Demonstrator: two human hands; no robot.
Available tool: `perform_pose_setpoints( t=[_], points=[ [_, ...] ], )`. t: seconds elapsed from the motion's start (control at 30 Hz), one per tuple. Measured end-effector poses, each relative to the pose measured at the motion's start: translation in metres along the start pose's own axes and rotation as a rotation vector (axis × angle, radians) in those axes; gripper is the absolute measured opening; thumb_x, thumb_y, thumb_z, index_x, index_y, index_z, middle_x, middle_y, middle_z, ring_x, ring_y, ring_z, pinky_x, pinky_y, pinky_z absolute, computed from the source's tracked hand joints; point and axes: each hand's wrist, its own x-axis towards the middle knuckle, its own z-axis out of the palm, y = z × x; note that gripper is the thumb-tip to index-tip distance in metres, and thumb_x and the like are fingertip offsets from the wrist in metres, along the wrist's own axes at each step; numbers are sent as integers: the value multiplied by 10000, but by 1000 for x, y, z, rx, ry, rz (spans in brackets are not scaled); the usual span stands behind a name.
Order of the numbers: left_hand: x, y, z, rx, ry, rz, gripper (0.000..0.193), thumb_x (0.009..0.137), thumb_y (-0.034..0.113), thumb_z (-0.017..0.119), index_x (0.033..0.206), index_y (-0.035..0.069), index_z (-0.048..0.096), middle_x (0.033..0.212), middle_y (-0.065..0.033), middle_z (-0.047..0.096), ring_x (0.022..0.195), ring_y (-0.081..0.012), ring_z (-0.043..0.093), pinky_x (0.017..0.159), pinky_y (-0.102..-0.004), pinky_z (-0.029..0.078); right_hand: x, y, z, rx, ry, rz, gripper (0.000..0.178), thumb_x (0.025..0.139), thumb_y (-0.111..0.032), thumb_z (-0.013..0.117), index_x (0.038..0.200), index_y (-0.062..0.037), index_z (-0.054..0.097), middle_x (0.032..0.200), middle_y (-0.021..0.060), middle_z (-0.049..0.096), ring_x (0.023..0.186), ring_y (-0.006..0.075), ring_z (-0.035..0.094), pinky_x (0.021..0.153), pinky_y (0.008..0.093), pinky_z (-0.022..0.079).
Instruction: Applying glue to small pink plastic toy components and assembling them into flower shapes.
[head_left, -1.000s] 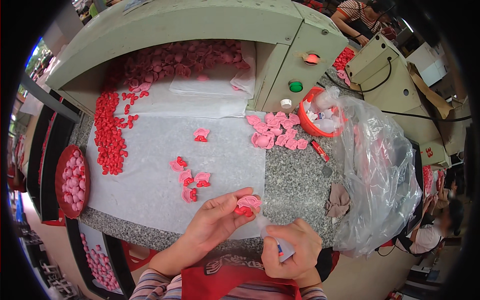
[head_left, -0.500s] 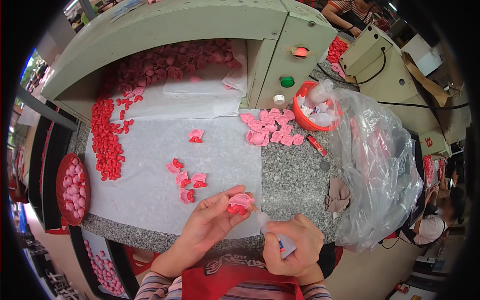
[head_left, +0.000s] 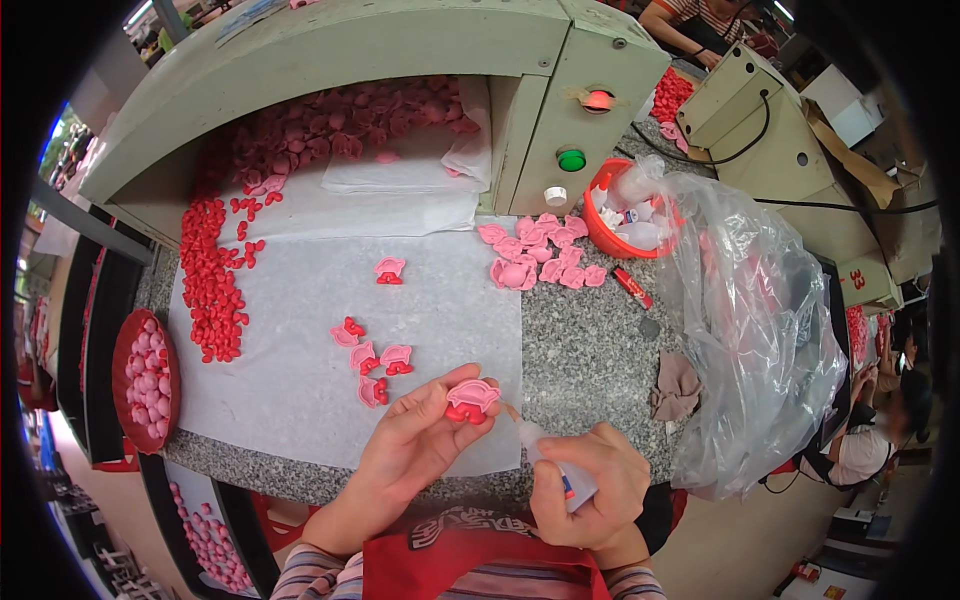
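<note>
**Hands at the gluing step: pink cap pinched, bottle tip closing in**

Left hand (head_left: 420, 440) pinching a small pink cap with a red piece beneath it (head_left: 472, 399), fingertips clamped on it just above the near edge of the white sheet (head_left: 300, 330). Right hand (head_left: 588, 485) wrapped tight around a small squeeze bottle (head_left: 560, 475), nozzle aimed up and left, tip just beside the pink piece; touching or not, cannot tell. Hands near each other, not joined.

Reads as the joining step: adhesive or similar going onto the held piece, judging from the nozzle's aim. Next move likely calls for a steady left pinch, a light squeeze from the right, and a small dab kept off the fingers.

Laid on the sheet just beyond the left hand: a cluster of assembled pink-and-red pieces (head_left: 372, 362), one more farther up (head_left: 389, 270). Loose red parts (head_left: 210, 280) heaped along the sheet's left side, loose pink caps (head_left: 540, 262) on the granite desk (head_left: 590, 340) to the right, beside an orange tub (head_left: 625, 225) and a clear plastic bag (head_left: 750, 330).
</note>
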Motion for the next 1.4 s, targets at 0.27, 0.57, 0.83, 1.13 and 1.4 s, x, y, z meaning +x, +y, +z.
perform_pose_setpoints(
  t=[0.27, 0.57, 0.83, 1.13, 1.4],
  points=[
    [1, 0, 0, 3, 2, 17, 445, 882, 255, 526, 1219, -20, 434, 1181, -155, 517, 1055, -231, 537, 942, -351, 417, -1, 1, 0, -6, -2, 3, 174, 651, -8, 588, 819, -2, 542, 636, 94, 593, 408, 169, 415, 381, 265, 325],
    [1, 1, 0, -76, 40, 3, 453, 851, 205, 571, 1227, 4, 421, 1163, -159, 511, 1041, -265, 539, 911, -366, 453, -1, 2, 0, -14, -2, -22, 258, 599, 25, 637, 839, -15, 551, 695, 53, 621, 413, 144, 449, 374, 238, 326],
    [0, 1, 0, -18, 23, 17, 449, 884, 262, 521, 1224, -17, 425, 1180, -147, 517, 1061, -225, 533, 944, -346, 417, 0, 0, 2, -4, -10, -5, 180, 655, -4, 589, 824, -1, 531, 665, 82, 598, 410, 167, 417, 381, 264, 331],
    [1, 2, 0, -15, 34, 25, 444, 885, 266, 521, 1223, -6, 430, 1176, -132, 523, 1060, -217, 532, 947, -339, 415, -2, 0, 4, -15, -26, -6, 194, 657, -9, 594, 839, -3, 527, 690, 72, 601, 418, 171, 422, 384, 266, 335],
    [0, 2, 0, -3, 29, 40, 440, 883, 262, 525, 1219, -6, 434, 1174, -128, 524, 1085, -211, 515, 956, -340, 409, 0, 0, 7, -8, -34, 2, 189, 648, 4, 601, 825, -3, 536, 661, 84, 597, 415, 172, 435, 387, 267, 339]
  ],
)
